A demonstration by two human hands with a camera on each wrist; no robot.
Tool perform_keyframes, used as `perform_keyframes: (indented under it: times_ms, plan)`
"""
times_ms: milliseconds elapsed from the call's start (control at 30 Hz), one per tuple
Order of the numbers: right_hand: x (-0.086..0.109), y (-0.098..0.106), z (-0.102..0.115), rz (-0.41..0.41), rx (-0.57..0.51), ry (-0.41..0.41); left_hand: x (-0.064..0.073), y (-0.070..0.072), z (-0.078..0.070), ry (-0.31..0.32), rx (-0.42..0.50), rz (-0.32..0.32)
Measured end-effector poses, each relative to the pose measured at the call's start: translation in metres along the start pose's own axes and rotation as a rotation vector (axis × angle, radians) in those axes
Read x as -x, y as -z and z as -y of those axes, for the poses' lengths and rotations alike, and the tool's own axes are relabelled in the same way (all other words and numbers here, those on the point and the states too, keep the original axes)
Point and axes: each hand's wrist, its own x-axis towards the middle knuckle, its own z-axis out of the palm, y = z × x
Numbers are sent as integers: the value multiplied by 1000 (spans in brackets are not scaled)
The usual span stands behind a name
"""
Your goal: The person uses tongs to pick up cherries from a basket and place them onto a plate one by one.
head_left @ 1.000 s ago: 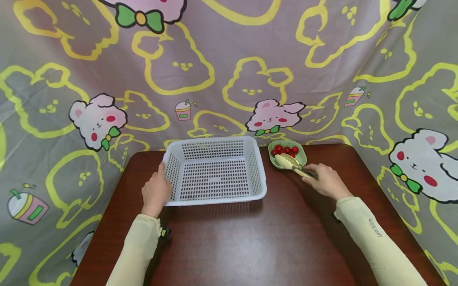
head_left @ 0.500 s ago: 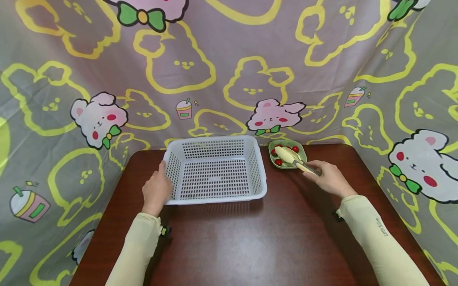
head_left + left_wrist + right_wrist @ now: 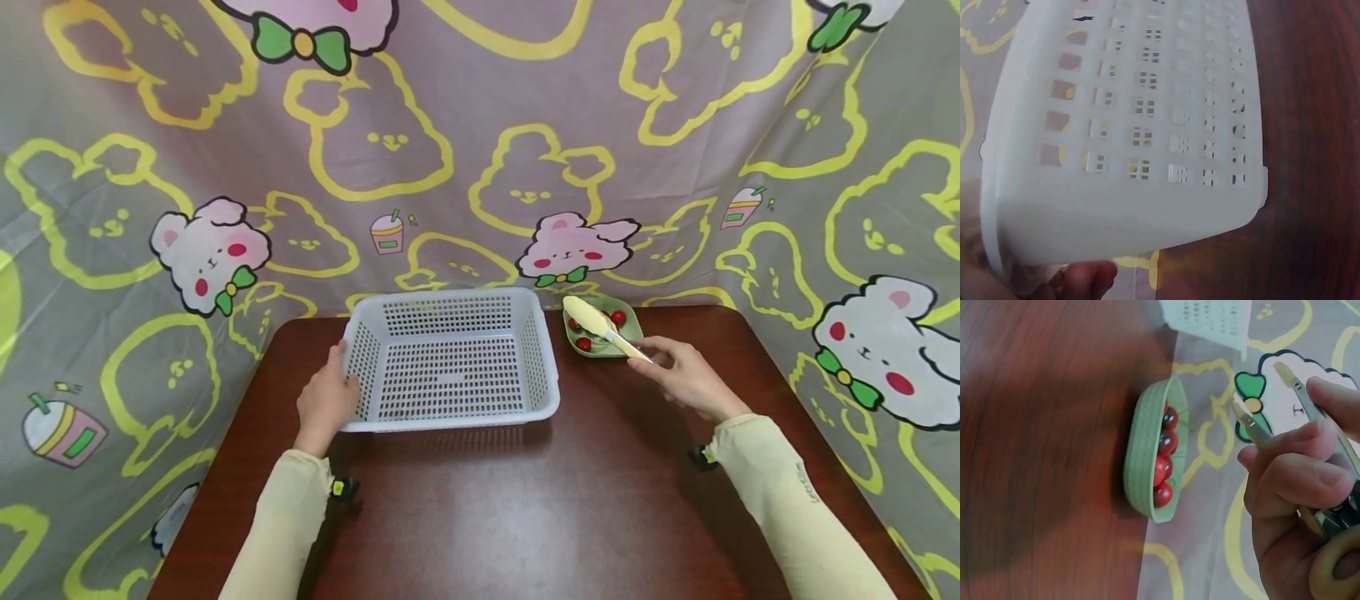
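My left hand grips the left rim of a white perforated plastic basket; in the left wrist view the fingers curl at its rim. My right hand holds cream-tipped tongs by their handles. The tongs reach over a small green dish, partly covering it in the head view. Small round red fruits, like cherries, lie in that dish, with thin green stems showing. In the right wrist view the tongs' tips stand apart above the dish, with nothing between them, and several cherries show.
The dark brown wooden table carries the basket at its back left and the dish at its back right. A patterned cloth with cartoon bears and rabbits hangs behind the table and along both sides.
The tongs have risen from among the cherries, and their tips have swung up and left over the dish. My left hand stays on the basket's rim.
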Motion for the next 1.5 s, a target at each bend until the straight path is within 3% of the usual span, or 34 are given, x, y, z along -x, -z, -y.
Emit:
perform_keyframes:
  times_ms: [233, 467, 733, 967, 1133, 1500]
  plan:
    - [3, -7, 12, -5, -24, 22, 1, 6, 8, -29, 65, 92]
    - [6, -15, 23, -61, 22, 84, 0, 10, 12, -33, 195, 167]
    - [4, -31, 29, -44, 75, 181, -4, 7, 16, -58, 249, 143]
    - [4, -49, 34, -62, 279, 336, -3, 4, 15, -63, 253, 119]
    - [3, -54, 38, -34, 295, 356, -2, 3, 14, -54, 248, 100]
    - [3, -57, 38, -56, 313, 384, -2, 3, 11, -55, 232, 100]
